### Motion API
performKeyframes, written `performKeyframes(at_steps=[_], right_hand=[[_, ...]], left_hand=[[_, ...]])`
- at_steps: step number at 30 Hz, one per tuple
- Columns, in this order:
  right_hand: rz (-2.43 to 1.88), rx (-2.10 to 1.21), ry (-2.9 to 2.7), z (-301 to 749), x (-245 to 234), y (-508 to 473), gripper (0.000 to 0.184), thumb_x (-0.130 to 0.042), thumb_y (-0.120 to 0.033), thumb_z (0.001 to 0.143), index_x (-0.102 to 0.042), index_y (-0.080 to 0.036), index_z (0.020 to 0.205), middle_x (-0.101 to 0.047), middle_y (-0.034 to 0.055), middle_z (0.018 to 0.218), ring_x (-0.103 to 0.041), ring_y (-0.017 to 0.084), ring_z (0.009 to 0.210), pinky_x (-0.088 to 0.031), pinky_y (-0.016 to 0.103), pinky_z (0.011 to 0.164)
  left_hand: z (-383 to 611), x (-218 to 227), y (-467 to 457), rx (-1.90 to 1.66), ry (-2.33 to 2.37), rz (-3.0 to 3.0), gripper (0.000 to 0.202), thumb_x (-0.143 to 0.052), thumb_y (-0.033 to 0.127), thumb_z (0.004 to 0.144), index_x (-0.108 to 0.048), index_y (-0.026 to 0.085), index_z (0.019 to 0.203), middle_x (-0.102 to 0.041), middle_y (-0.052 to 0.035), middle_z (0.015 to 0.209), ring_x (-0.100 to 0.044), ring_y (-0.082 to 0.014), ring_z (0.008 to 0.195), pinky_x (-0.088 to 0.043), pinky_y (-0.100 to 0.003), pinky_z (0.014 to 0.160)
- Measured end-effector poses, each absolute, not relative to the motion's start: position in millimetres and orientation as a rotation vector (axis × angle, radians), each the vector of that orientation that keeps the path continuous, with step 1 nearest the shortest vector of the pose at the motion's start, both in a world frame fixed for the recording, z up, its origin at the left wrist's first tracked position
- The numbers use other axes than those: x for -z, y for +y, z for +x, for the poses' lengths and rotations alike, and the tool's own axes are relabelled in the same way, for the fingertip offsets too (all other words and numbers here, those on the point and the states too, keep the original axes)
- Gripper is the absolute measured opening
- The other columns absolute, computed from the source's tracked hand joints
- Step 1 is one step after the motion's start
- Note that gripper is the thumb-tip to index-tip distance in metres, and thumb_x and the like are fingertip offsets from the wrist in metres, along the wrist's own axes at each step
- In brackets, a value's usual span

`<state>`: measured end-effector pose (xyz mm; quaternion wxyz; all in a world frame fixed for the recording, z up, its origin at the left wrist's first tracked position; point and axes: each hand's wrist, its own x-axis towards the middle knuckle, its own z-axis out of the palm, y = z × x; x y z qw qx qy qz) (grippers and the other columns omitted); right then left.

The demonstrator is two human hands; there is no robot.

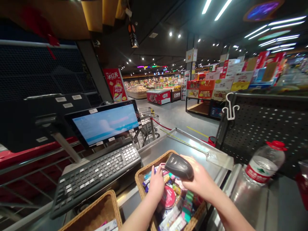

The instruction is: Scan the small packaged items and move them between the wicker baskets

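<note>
My right hand (pixel 197 176) is shut around a black handheld barcode scanner (pixel 179 166), holding it above a wicker basket (pixel 144 175) on the steel checkout counter (pixel 190 147). The basket is heaped with small bright packets and tins, including a round pink tin (pixel 168 197). My left hand (pixel 156 184) is down at the top of that heap, with its fingertips hidden behind the scanner's side of the pile. I cannot tell whether it grips a packet. A second wicker basket (pixel 96 208) stands at the lower left, near my left forearm.
A black keyboard (pixel 95 176) and a till monitor (pixel 104 123) stand left of the baskets. A red-capped water bottle (pixel 266 162) stands at the right, before a black pegboard panel (pixel 260 128). Beyond the counter are a shopping cart (pixel 145 126) and store aisles.
</note>
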<state>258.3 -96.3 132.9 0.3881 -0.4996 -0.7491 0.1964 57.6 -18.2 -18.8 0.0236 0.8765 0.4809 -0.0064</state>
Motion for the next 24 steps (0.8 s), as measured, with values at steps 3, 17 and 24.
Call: performKeyframes(at_steps=[3,17,24], right_hand=[[-1.276,-0.5,-1.901,259,-133,-97,0.061,-0.062,-0.015,0.067,-0.059,-0.021,0.128,-0.062,0.0131,0.132,-0.051,0.034,0.129,-0.031,0.06,0.114],[-1.278,-0.492,-1.905,245,-137,-105,0.06,-0.066,-0.02,0.067,-0.06,-0.02,0.127,-0.06,0.0134,0.135,-0.051,0.035,0.129,-0.031,0.06,0.114],[-1.29,-0.483,-1.888,238,-141,-113,0.057,-0.064,-0.022,0.068,-0.06,-0.019,0.125,-0.061,0.0135,0.133,-0.051,0.035,0.129,-0.03,0.06,0.115]], left_hand=[[44,5,-21,0.018,1.582,2.669,0.045,-0.042,0.016,0.086,-0.066,0.018,0.124,-0.055,-0.0149,0.142,-0.029,-0.0346,0.145,-0.002,-0.065,0.12],[-22,-7,-38,-0.789,1.534,2.836,0.03,-0.043,0.013,0.093,-0.065,0.02,0.074,-0.061,-0.0036,0.137,-0.04,-0.026,0.141,-0.009,-0.063,0.12],[-25,-16,-47,-0.875,1.521,2.886,0.029,-0.043,0.012,0.093,-0.062,0.02,0.073,-0.063,-0.0031,0.135,-0.042,-0.0259,0.139,-0.014,-0.063,0.119]])
